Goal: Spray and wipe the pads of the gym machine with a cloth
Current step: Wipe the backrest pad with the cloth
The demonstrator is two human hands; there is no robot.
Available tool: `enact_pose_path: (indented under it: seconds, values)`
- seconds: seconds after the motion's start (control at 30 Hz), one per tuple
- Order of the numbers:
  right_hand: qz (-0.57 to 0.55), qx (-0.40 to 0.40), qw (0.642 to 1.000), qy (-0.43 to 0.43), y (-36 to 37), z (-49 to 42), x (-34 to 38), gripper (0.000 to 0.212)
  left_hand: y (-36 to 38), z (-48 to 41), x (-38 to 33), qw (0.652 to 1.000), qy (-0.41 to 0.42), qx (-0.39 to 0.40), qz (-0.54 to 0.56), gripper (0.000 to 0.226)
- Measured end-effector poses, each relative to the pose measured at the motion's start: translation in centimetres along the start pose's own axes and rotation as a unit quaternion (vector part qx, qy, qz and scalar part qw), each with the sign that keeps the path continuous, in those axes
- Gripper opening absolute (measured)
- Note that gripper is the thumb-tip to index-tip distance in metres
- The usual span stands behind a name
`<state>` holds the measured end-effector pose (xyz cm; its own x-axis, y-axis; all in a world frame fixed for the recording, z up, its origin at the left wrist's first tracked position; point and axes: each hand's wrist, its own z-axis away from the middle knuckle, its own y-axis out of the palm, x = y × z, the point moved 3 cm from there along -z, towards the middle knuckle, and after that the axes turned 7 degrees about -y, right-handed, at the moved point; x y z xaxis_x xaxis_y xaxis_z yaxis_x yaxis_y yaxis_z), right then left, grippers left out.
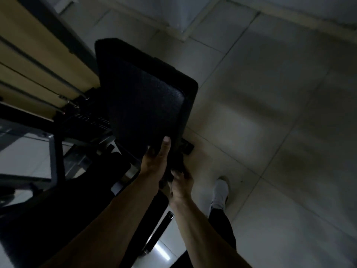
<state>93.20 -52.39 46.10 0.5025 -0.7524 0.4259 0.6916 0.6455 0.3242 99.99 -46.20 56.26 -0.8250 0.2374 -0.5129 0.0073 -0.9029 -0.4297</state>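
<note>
The black pad [143,97] of the gym machine stands tilted in the middle of the frame, its textured face toward the camera. The left hand [156,157] clasps the pad's lower edge, thumb laid flat on the face and fingers tucked out of sight behind it. Just below and right, the right hand [180,183] reaches into a dark shape under the pad; it is too dark to tell whether it grasps anything. Cables [38,84] run across the upper left. A pale shoe [220,192] rests on the tiled floor [270,113] at lower right.
</note>
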Motion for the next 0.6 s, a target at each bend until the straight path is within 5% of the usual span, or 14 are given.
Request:
enact_pose_path:
  seconds: [0.07,0.17,0.23,0.37,0.47,0.6]
  values:
    - [0.001,-0.017,0.999,0.037,0.1,0.2,-0.4,0.041,0.1,0.3,0.2,1.0,-0.015,0.001,0.003,0.129]
    - [0.019,-0.029,0.997,0.062,0.8,0.9,0.8,0.038,0.0,0.4,0.1,1.0,-0.017,-0.016,-0.019,0.102]
    - [0.021,-0.023,0.999,0.002,1.3,1.3,2.6,0.035,-0.3,0.2,0.0,1.0,-0.015,-0.003,-0.021,0.106]
    - [0.036,0.048,0.987,-0.152,2.2,4.1,7.0,0.025,-1.8,-0.5,0.4,0.993,-0.075,-0.002,0.09,0.148]
    - [0.114,0.061,0.952,-0.279,2.5,4.2,8.1,0.02,-2.5,0.3,-2.3,0.986,-0.086,-0.003,0.14,0.144]
    - [0.175,-0.027,0.955,-0.237,1.3,1.3,4.1,0.011,-2.4,0.7,-5.0,0.979,-0.077,0.048,0.181,0.126]
